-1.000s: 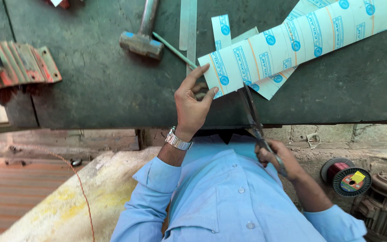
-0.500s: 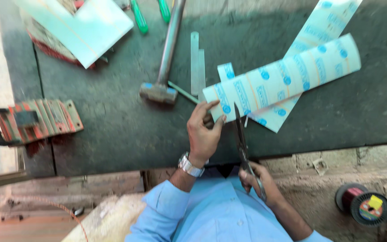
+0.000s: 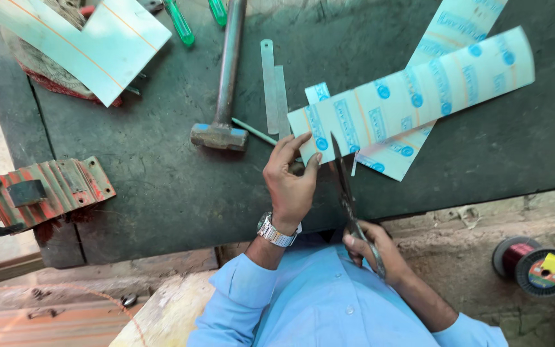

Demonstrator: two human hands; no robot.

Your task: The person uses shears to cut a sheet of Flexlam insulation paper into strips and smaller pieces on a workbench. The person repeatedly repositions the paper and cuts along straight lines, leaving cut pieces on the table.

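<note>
While the left hand (image 3: 290,183) presses its fingertips down on the near end of a long strip (image 3: 412,96), the right hand (image 3: 370,247) is closed around the handles of the shears (image 3: 345,186). The strip is pale with blue dots and lies flat on the dark table (image 3: 162,186), running up to the right. A second strip (image 3: 431,71) lies under it and crosses it. The blades of the shears point up at the edge of the top strip, just beside the left fingers. It looks like the tips touch the strip, but it is hard to tell. A watch (image 3: 274,231) is on the left wrist, and both arms wear blue sleeves.

A hammer (image 3: 226,83) lies near the left hand with its head close to the fingers. Two flat metal bars (image 3: 274,87) lie beside it. Two green screwdrivers (image 3: 181,22) are at the far edge. A pale sheet (image 3: 97,45) sits at the far left corner. A red metal tool (image 3: 40,193) rests on the left edge of the table. A red wire spool (image 3: 534,265) sits on the ground to the right.
</note>
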